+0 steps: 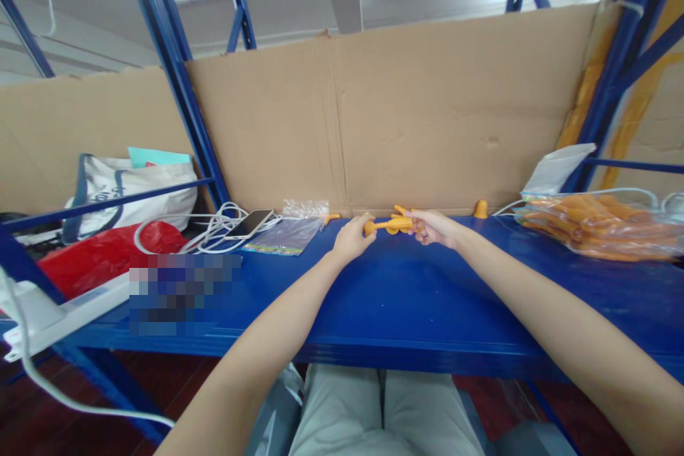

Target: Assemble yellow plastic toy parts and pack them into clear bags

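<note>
An orange plastic piece [396, 223] with a thin ribbed stem and a wider, branching right part spans the gap between my hands, near the back of the blue shelf. My left hand [353, 239] is closed around its rounded left end. At the other end, my right hand [435, 228] pinches the wider part between thumb and fingers. My fingers hide some of the piece, so its exact kind does not show. A small orange rod-like part [332, 217] lies left of my left hand. To the right stands an orange cup-shaped part [481, 209].
A clear plastic bag [288, 235], a phone [250, 224] and coiled white cables lie at left. Farther left are a red bag [115, 253], a canvas bag and a white power strip [90, 306]. Bagged orange parts [598, 224] lie right. Cardboard [427, 114] walls the back.
</note>
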Available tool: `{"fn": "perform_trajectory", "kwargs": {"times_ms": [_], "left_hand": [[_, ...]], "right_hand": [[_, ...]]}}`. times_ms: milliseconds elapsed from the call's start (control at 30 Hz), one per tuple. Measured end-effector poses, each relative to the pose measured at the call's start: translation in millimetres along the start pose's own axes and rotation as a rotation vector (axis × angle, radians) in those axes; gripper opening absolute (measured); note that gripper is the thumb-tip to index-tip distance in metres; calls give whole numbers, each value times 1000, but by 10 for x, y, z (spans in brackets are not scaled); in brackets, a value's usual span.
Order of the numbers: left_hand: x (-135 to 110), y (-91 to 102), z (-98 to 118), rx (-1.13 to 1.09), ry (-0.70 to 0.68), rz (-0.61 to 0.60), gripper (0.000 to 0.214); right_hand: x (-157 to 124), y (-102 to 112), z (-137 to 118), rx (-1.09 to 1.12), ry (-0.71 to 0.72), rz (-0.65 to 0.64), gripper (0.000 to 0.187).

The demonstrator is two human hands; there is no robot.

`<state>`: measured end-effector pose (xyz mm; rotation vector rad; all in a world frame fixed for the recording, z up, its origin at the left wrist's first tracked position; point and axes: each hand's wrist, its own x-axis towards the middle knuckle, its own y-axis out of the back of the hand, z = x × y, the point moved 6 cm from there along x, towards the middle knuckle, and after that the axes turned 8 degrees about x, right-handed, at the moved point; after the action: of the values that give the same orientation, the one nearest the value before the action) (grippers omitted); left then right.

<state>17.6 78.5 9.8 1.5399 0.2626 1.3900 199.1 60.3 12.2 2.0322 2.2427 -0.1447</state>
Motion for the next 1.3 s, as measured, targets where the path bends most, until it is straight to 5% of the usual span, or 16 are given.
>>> {"fn": "perform_trajectory", "kwargs": {"times_ms": [133, 267, 400, 467, 600, 767, 900, 1300], "left_hand": [[-2, -104, -74, -132, -18, -60, 66], [-35, -156, -44, -114, -68, -139, 59], [-42, -179, -9, -102, -116, -190, 39], [-38, -184, 1, -99, -135, -202, 33], [-34, -181, 17, -85, -149, -218, 27], [-32, -185, 28, -75, -149, -227, 24], [-27, -209, 27, -76, -156, -243, 23], [-21, -178, 57, 12, -193, -284, 24]], "right_hand": [[35, 134, -12, 143, -2, 106, 25], [90, 482, -66, 205, 122, 364, 21], [13, 889, -200, -217, 458, 746, 23], [-21, 939, -230, -560, 547, 820, 27], [31, 920, -101, -979, 407, 778, 29], [186, 772, 92, -1203, 241, 576, 32], [318, 646, 224, -1277, 227, 387, 39], [366, 614, 304, -1259, 178, 307, 54]]}}
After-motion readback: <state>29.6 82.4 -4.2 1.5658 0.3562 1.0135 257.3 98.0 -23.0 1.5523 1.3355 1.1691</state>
